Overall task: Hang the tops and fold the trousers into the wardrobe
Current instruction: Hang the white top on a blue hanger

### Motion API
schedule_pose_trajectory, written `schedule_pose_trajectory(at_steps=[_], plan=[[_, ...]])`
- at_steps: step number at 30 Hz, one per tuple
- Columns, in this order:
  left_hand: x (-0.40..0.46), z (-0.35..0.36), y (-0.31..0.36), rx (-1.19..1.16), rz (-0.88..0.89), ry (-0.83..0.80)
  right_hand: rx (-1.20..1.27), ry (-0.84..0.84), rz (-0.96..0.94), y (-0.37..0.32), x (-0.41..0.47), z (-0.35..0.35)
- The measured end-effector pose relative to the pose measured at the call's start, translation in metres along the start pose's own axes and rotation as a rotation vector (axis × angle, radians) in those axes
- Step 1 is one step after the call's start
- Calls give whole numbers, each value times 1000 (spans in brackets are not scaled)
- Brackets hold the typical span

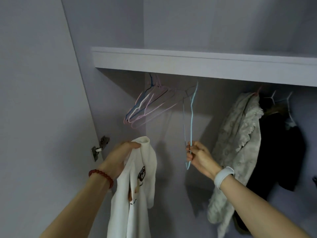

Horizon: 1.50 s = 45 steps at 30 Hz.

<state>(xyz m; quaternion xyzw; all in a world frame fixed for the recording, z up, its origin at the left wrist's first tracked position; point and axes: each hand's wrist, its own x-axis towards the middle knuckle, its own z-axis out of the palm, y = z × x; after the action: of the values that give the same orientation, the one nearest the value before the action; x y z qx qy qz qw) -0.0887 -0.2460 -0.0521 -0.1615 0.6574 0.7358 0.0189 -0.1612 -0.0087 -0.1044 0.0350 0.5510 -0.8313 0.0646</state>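
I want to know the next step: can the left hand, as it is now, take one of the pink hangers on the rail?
Probably not yet. The left hand already grips the white top, so it has no free fingers, though nothing blocks the way up to the pink hangers.

White top [135, 194] with a brown print, pale blue hanger [191, 115], pink hangers [147, 109], black garment [274, 152].

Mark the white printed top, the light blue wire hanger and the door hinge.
white printed top [137, 200], head view, on the front panel below the print
light blue wire hanger [191, 117], head view, on its long wire side
metal door hinge [100, 147], head view, on the hinge body
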Motion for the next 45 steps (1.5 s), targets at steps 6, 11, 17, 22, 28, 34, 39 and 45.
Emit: schedule_pose_trajectory(at_steps=[6, 11, 17, 22, 28, 34, 39, 45], plan=[[-10, 13, -17, -38, -47, -159, 80, 70, 42, 26, -29, -39], [-9, 22, -24, 2, -57, -186, 210, 117, 57, 17, -30, -42], [-10, 27, -17, 85, 5, -230, 128, 136, -46, -6, -13, -20], [-5, 28, -4, 128, 55, -198, 38, 154, -84, -25, -2, -18], [1, 26, 13, 162, 120, -173, -233, 229, -50, -35, 28, -8], [1, 19, 23, 153, 135, -140, 68, 354, -33, -33, 48, 2], [-1, 6, 22, 147, 132, -93, 158, 293, 11, -37, 56, 1], [-4, 4, 17, 156, 139, -94, 95, 216, 42, 4, 16, -23]])
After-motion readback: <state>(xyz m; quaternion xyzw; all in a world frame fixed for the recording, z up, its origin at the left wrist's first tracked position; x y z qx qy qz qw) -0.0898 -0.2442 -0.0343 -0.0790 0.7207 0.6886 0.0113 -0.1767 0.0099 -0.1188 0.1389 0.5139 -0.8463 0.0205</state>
